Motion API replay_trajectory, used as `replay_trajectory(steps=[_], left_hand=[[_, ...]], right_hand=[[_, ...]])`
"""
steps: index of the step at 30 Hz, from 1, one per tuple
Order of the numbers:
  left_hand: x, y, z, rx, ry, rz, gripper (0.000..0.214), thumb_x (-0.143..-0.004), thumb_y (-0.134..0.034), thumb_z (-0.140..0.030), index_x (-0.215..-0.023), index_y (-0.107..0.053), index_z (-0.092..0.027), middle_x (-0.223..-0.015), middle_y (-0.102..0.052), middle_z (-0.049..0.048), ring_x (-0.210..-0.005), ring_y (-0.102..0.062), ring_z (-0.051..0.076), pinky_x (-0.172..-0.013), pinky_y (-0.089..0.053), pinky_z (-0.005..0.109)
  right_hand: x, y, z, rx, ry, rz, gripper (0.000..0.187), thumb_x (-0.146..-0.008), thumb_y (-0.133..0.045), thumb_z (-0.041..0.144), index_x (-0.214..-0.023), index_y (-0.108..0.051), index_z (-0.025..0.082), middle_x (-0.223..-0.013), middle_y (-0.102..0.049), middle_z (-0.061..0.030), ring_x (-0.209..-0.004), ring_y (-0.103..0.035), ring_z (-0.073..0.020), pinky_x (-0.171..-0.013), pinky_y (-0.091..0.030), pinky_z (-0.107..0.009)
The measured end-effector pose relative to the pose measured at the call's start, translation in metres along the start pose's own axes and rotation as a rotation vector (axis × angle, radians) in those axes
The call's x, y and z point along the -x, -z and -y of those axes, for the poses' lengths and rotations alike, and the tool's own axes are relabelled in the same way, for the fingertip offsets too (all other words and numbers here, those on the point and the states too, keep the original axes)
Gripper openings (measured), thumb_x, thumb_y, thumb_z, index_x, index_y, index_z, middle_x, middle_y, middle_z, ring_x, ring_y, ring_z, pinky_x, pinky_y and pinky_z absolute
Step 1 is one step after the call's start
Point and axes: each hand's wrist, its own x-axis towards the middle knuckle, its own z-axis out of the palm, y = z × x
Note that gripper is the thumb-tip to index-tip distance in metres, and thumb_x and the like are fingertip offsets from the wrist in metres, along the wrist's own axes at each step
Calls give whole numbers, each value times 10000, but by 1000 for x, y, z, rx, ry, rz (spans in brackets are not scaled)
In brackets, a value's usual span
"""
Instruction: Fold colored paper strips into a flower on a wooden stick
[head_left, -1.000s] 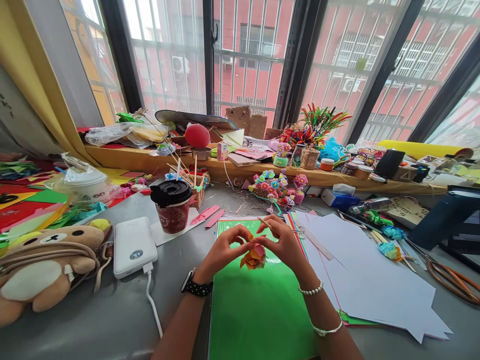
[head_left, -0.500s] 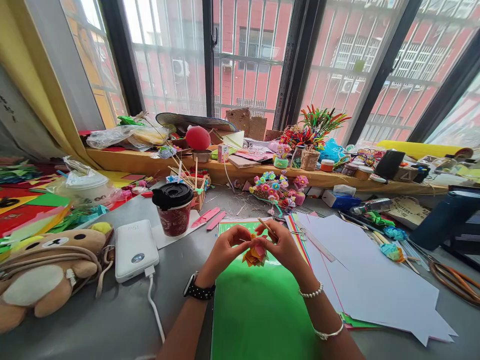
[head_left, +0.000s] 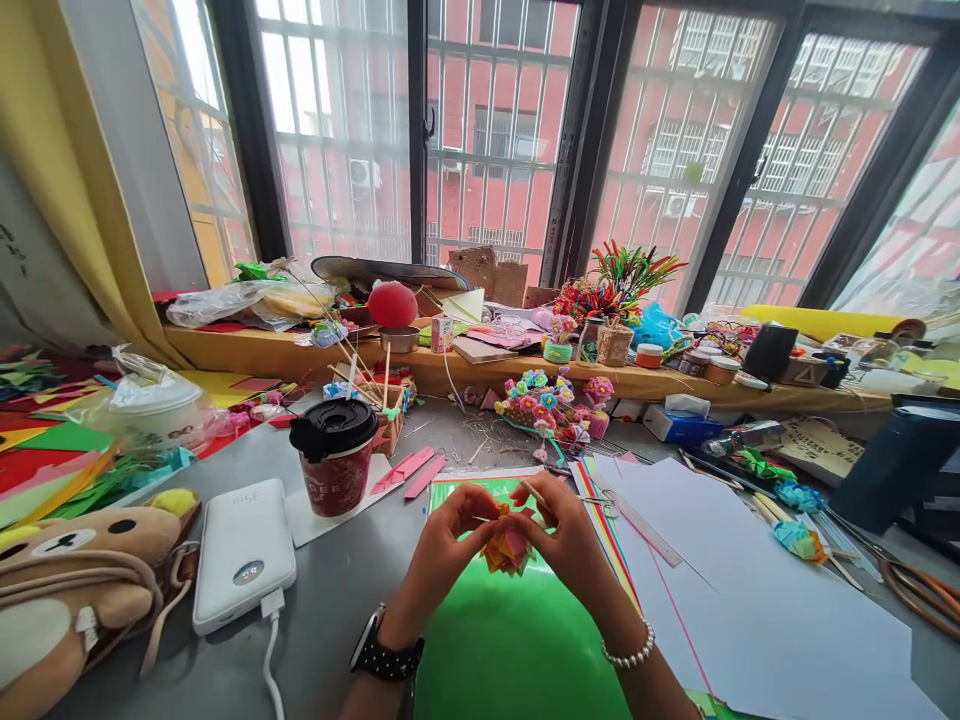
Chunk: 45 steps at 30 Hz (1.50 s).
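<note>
The left hand [head_left: 447, 545] pinches the orange-and-pink paper flower [head_left: 507, 556] from its left side, thumb and fingertips at the upper petals. The right hand [head_left: 561, 528] closes on it from the right, with a thin stick [head_left: 532, 490] between its fingers. The flower sits between both hands, just below the fingertips and above the green folder [head_left: 517, 655] on the worktop [head_left: 337, 590]. White paper [head_left: 772, 580] lies right of the folder; a lidded cup [head_left: 337, 480] stands to its left.

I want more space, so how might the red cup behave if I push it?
The red cup may tip if pushed high, since it narrows toward its base. White paper beneath could slide along. Weight is uncertain: the lid hides the contents.
</note>
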Motion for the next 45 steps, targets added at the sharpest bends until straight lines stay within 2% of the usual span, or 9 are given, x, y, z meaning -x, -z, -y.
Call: replay_trajectory(steps=[9, 20, 26, 32, 38, 45], left_hand=[[-1, -1, 1, 15, 17, -5, 198, -685, -637, -260, -815, -510, -178, -733, -594, 2, -716, -585, 147, -650, -468, 258], [-2, 0, 2, -12, 72, 85, 172, -702, -617, -276, -800, -541, -156, -780, -581, 26, -760, -578, 165, -685, -479, 286], [-3, 2, 5, -98, 5, 68, 161, -696, -621, -286, -759, -555, -153, -797, -529, 25, -785, -549, 162, -696, -482, 289], [-3, 0, 1, -75, 53, 110, 173, -703, -612, -298, -767, -539, -154, -759, -546, 14, -734, -557, 151, -684, -475, 285], [-2, -1, -1, -66, 34, 105, 159, -704, -614, -281, -763, -529, -160, -764, -546, 8, -755, -564, 152, -701, -467, 279], [-2, 1, -3, -27, 89, 131, 183, -698, -619, -296, -779, -541, -152, -773, -568, 18, -736, -564, 148, -668, -453, 262]], right_hand=[[-1, 0, 0, 0, -4, 14, 103, -777, -548, 279, -768, -528, 179, -734, -521, -5, -578, -439, -100, -462, -327, -191], [-1, 5, -1, -34, -113, 111, 121, -748, -579, 259, -738, -491, 175, -620, -449, 49, -486, -323, -69, -446, -266, -190], [-2, 7, -5, -46, -89, 143, 139, -734, -605, 279, -732, -522, 166, -627, -439, 45, -511, -335, -70, -454, -261, -188], [-3, 10, -6, -23, -77, 158, 132, -742, -595, 285, -728, -546, 162, -616, -442, 40, -522, -341, -77, -460, -261, -190], [-3, 8, -5, -46, -119, 147, 148, -744, -583, 295, -704, -540, 159, -579, -427, 45, -500, -337, -74, -450, -261, -191], [-3, 13, -11, -155, -149, 227, 209, -742, -574, 363, -735, -567, 154, -603, -475, 34, -479, -320, -65, -433, -252, -193]])
